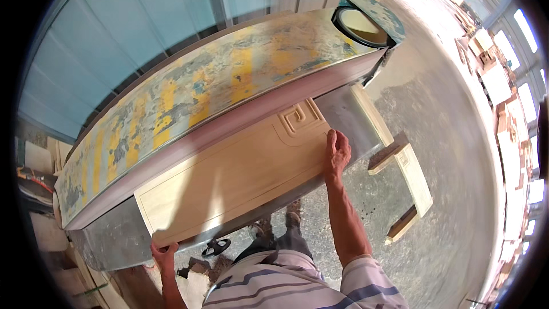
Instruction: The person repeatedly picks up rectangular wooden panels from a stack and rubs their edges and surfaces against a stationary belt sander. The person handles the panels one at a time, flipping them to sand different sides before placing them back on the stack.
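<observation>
A long pale wooden panel point(251, 166) with a carved scroll at its far right corner lies on a grey metal machine table point(114, 234). Its far long edge runs against the pinkish upright sanding belt point(200, 143). My left hand point(164, 253) grips the near left corner, fingers closed over the edge. At the right end, my right hand point(337, 151) is closed around the panel's edge, its fingertips partly hidden. A shadow falls across the panel's left half.
Worn yellow and grey stripes mark the sander's top cover point(229, 80), with a round drum end point(363, 27) at the far right. A wooden frame piece point(414, 177) juts out right of the table. Below the near edge is a black handwheel point(216, 248). Blue metal panelling point(154, 11) stands behind.
</observation>
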The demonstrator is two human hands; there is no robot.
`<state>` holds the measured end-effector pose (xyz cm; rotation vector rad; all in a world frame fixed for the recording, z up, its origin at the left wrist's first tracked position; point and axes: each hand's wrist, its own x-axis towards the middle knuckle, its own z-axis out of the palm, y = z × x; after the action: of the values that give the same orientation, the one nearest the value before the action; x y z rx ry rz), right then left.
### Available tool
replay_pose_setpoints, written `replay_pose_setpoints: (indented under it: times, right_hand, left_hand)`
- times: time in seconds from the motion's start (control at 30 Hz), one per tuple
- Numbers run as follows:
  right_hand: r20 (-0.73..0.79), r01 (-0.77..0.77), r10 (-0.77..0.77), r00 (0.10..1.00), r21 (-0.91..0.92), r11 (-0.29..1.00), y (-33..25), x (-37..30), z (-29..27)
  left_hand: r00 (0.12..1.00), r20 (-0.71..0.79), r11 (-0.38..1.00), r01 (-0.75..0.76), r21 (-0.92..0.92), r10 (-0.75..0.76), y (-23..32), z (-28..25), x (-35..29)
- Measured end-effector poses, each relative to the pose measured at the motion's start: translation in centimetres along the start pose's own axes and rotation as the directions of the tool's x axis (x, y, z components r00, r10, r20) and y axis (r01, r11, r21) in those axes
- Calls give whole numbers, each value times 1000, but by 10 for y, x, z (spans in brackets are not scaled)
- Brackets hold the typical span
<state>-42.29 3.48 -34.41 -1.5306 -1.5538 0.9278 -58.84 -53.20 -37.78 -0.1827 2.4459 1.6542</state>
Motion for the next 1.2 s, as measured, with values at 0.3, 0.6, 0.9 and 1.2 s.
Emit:
replay_pose_setpoints:
  times: [0.3, 0.6, 0.9, 1.2]
  right_hand:
    - [48, 26, -27, 998, 20, 999, -11, -41, 7]
    - [30, 12, -19, 999, 220, 975, -3, -10, 2]
    - [123, 105, -120, 985, 122, 987, -9, -42, 10]
    - [155, -24, -25, 988, 308, 951, -9, 3, -11]
  left_hand:
    - [989, 89, 990, 107, 87, -115, -2, -45, 23]
    - [994, -104, 865, 31, 502, 24, 22, -7, 3]
    - [994, 106, 996, -15, 87, 5, 10, -37, 10]
    - [993, -99, 826, 3, 564, 64, 44, 14, -14]
